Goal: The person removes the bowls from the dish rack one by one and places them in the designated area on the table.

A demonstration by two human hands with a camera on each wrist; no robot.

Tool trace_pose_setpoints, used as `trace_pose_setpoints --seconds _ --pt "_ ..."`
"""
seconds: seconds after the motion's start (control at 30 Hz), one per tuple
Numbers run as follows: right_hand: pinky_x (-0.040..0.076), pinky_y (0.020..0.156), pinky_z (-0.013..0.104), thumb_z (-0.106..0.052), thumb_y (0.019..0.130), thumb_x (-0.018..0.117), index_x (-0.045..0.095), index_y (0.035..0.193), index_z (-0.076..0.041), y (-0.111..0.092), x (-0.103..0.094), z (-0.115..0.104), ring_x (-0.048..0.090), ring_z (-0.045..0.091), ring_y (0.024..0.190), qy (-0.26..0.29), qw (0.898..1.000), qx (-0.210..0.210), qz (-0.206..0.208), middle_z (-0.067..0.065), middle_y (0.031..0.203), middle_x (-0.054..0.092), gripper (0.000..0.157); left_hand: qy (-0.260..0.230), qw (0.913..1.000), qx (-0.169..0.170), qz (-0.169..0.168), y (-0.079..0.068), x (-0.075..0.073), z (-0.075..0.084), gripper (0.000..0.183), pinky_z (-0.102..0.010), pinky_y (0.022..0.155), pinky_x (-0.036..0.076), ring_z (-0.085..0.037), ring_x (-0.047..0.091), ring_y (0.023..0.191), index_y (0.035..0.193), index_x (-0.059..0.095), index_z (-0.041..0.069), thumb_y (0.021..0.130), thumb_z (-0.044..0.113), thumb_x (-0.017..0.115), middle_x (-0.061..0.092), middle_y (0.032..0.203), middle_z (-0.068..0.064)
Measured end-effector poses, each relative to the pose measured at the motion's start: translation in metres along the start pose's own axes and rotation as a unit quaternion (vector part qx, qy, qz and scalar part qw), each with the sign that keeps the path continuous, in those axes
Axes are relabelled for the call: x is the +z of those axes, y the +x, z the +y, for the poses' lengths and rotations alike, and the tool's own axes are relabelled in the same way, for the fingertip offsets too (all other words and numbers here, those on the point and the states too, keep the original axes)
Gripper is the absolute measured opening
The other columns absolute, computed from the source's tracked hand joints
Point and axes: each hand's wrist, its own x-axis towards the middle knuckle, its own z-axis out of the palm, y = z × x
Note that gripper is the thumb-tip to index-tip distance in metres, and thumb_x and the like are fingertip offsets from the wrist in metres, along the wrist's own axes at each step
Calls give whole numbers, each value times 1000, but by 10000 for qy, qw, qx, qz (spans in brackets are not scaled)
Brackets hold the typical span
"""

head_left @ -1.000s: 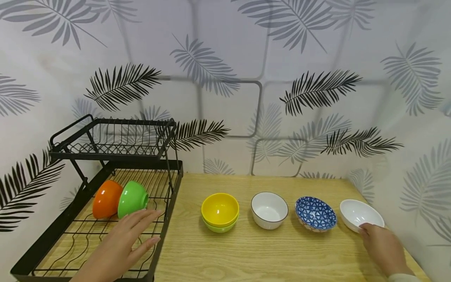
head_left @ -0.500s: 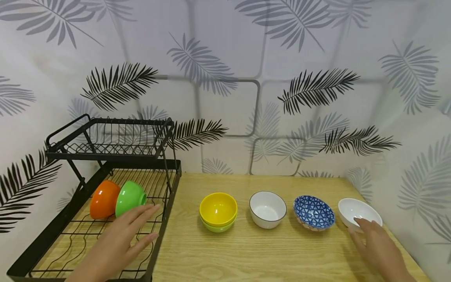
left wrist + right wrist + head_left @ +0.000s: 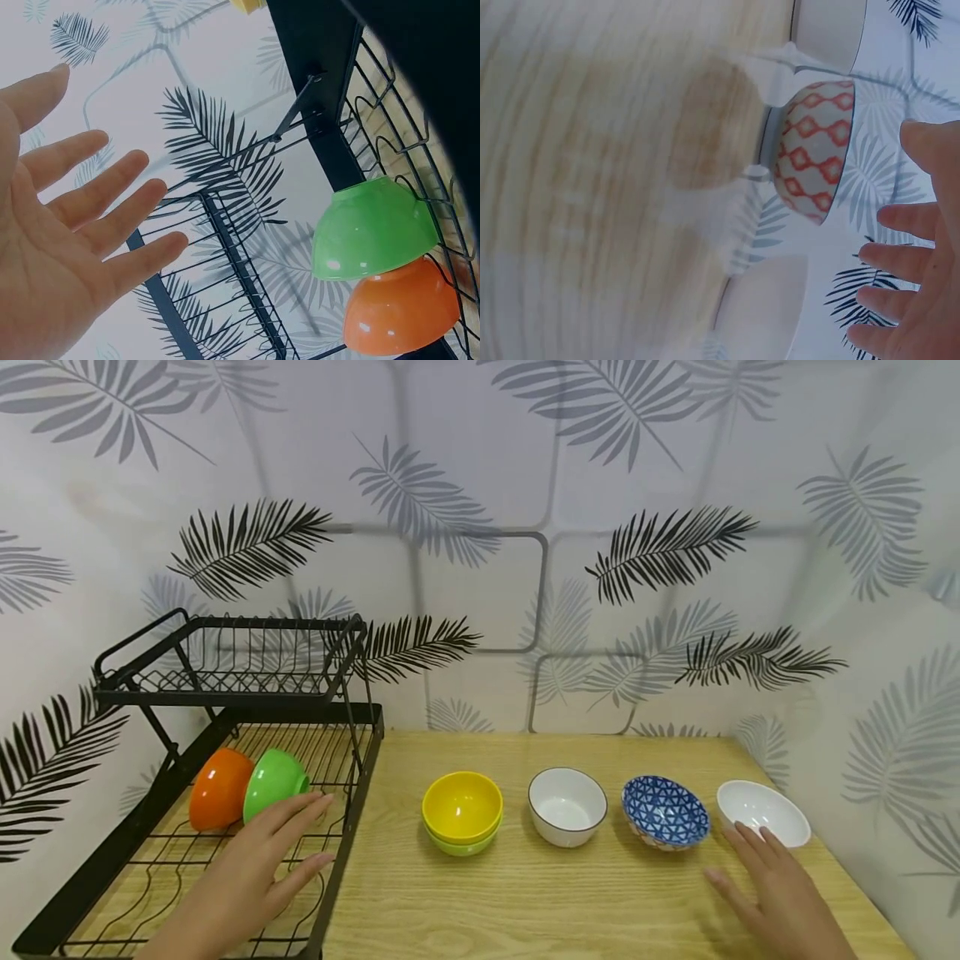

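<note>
My left hand (image 3: 243, 877) is spread over the front of the black dish rack (image 3: 348, 827), holding nothing. Just beyond its fingertips, a green bowl (image 3: 272, 783) and an orange bowl (image 3: 219, 793) lean on their sides in the lower tier; the left wrist view has them side by side. My right hand (image 3: 783, 893) hovers with fingers extended, its fingertips at the near side of a plain white bowl (image 3: 765, 812). Left of that sits a blue-patterned bowl (image 3: 666, 812), whose outside shows red diamonds in the right wrist view (image 3: 815, 154).
A dark-rimmed white bowl (image 3: 567, 806) stands mid-table. Beside it, a yellow bowl (image 3: 462, 802) is nested in a light green bowl (image 3: 463, 848). The rack's upper tier (image 3: 225, 697) overhangs the back of its lower tier. A leaf-patterned wall covering (image 3: 480, 585) closes off the back and right.
My right hand has let go of the plain white bowl's rim, opened its fingers and shifted left. The white bowl stays on the table. The left hand keeps nearly the same pose.
</note>
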Motion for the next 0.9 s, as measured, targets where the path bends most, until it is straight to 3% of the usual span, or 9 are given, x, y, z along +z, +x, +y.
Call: trace_pose_setpoints --seconds 0.2,0.47,0.67,0.9 --pt "22 106 68 -32 89 67 50 134 -1 6 0 -15 31 57 128 177 9996 -227 7 28 138 45 57 123 9996 147 216 3 -5 0 62 -56 90 49 -35 53 117 140 49 14 85 25 74 52 135 -11" --pt "33 98 67 -33 84 72 54 130 -5 2 6 -29 41 52 122 161 9985 -510 96 27 136 47 56 149 9997 -162 58 6 -13 -2 59 -61 92 45 -39 48 121 141 48 12 88 31 70 48 138 -14" --pt "31 104 62 -36 84 72 54 130 -7 -3 10 -38 42 50 121 125 9982 -592 54 24 134 50 57 -20 9992 -376 133 7 -20 -11 58 -64 88 46 -42 46 121 140 48 13 89 29 70 47 138 -16" --pt "31 103 65 -36 85 71 55 131 -7 0 8 -46 40 52 123 249 9985 -468 -93 24 136 49 57 -216 9984 -471 232 17 -23 -24 54 -58 78 52 -44 49 115 139 49 8 92 28 66 47 136 -21"
